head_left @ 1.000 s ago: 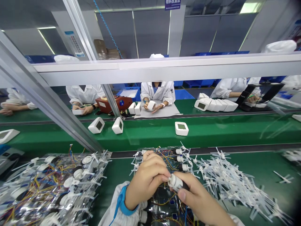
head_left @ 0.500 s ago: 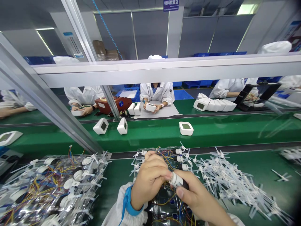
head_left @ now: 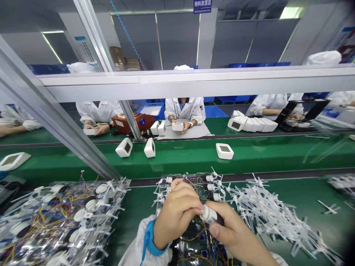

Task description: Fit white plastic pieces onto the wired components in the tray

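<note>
Both of my hands meet over a clear plastic tray (head_left: 188, 246) with coloured wires and dark parts in it. Between them is a small white cylindrical part with a black end (head_left: 210, 215). My right hand (head_left: 235, 231) grips its black end, thumb on the near side. Fingertips of my left hand (head_left: 177, 212) pinch the white tip; whether a separate small piece is there, I cannot tell. More white-and-black cylindrical parts (head_left: 209, 187) sit along the tray's far right side, with white plastic strips at its edges.
To the right lies a heap of white cross-shaped plastic strips (head_left: 274, 212). More wired parts fill clear trays (head_left: 69, 221) on the left. Beyond, white devices with screens (head_left: 224, 151) lie on a green conveyor (head_left: 183, 159). A metal frame (head_left: 91, 147) slants at left; co-workers (head_left: 184, 111) sit opposite.
The white devices in the middle of the conveyor have shifted right. My hands keep nearly the same place, with the cylindrical part turned slightly. A co-worker opposite has tilted a white device.
</note>
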Demonstrator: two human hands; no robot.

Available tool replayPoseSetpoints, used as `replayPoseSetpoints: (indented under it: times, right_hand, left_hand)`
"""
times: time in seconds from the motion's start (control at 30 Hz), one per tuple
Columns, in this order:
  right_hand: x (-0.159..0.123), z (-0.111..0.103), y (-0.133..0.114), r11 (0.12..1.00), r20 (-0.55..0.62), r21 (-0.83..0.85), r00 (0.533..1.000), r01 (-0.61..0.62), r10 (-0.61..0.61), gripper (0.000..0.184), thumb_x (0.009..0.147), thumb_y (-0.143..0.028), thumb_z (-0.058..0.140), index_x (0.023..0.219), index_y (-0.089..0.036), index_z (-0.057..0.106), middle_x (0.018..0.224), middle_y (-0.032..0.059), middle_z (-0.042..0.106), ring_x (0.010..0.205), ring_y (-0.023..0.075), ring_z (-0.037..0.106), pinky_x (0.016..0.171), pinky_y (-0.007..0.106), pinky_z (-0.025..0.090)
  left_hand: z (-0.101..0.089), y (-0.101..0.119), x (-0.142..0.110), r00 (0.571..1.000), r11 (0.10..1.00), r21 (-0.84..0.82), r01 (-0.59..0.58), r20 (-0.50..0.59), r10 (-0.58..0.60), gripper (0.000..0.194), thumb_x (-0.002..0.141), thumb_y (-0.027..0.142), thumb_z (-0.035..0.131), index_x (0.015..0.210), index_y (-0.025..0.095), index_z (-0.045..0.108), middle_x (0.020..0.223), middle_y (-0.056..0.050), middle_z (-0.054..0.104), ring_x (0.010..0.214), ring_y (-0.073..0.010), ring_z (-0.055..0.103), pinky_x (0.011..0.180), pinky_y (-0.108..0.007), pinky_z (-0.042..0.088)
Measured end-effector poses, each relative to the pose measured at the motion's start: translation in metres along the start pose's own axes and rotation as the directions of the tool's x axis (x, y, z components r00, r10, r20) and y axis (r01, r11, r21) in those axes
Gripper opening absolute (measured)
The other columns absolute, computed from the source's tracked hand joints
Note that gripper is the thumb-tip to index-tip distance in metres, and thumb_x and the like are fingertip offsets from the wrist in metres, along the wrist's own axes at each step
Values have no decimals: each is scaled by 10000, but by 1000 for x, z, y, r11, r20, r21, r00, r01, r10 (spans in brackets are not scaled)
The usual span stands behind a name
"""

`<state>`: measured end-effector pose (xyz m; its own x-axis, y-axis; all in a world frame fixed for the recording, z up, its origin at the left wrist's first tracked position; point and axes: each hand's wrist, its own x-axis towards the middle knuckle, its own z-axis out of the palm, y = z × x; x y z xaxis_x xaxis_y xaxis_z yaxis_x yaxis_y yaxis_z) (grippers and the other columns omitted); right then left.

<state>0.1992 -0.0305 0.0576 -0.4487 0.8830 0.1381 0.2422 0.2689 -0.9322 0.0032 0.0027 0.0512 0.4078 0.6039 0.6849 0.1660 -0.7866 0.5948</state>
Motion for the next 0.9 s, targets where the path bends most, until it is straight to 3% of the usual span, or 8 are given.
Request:
replayPoseSetpoints:
  times: [0.27,0.4,0.47,0.53,0.6,0.7,0.8,0.9]
  right_hand:
    - [6,5,15,999,-34,-26,999,37,-38,694,915,-829,439,789,-168,609,713,10,489,660,179,418,585,256,380]
    - [13,0,28,999,-42,-8,998,36,-36,652,944,-787,436,803,-171,597,719,15,499,671,190,434,611,270,393]
    - [14,-2,33,999,-60,-3,998,35,-35,634,954,-770,434,803,-175,591,719,16,505,673,197,448,629,282,402]
    - [14,-3,36,999,-69,4,997,39,-39,614,958,-754,447,798,-179,590,719,22,520,677,207,469,640,292,412]
    - [13,-2,36,999,-67,20,997,49,-47,600,963,-741,453,789,-184,594,707,26,529,677,217,488,634,296,414]
    - [12,2,34,997,-61,59,997,57,-53,578,971,-722,461,822,-189,627,704,36,556,664,225,502,604,294,409]
    - [13,6,34,996,-54,74,997,56,-52,523,983,-684,483,904,-195,652,749,46,602,683,230,521,607,290,418]
    - [14,8,40,996,-26,79,999,45,-43,487,1002,-644,479,886,-197,634,749,36,587,688,224,523,620,283,430]
  left_hand:
    - [-2,-5,-2,998,998,35,59,30,-60,171,1012,243,568,894,225,690,870,-32,732,928,-211,652,1023,-450,342]
    - [-1,-18,-8,977,977,28,211,-46,-209,236,968,373,646,1183,284,692,1424,-101,567,1341,-310,477,1112,-500,308]
    - [3,-27,-11,913,933,-151,325,-206,-352,481,956,444,653,1397,288,544,1520,-135,447,1400,-316,415,1129,-498,326]
    - [9,-34,-11,802,805,-453,383,-269,-533,561,957,457,652,1443,257,455,1376,-144,556,1259,-268,544,1049,-435,424]
    - [15,-37,-9,714,608,-701,373,-201,-671,510,914,440,722,1327,212,531,1093,-84,656,978,-188,636,881,-328,493]
    - [21,-36,-3,643,387,-883,265,-137,-753,458,781,368,865,1111,161,624,829,3,610,739,-103,586,723,-228,472]
    - [24,-32,1,596,313,-939,142,-171,-785,511,699,302,922,1091,173,621,782,31,591,689,-84,569,689,-209,467]
    - [25,-31,0,571,377,-918,120,-247,-783,405,706,275,913,967,172,620,780,28,599,696,-90,574,696,-216,472]
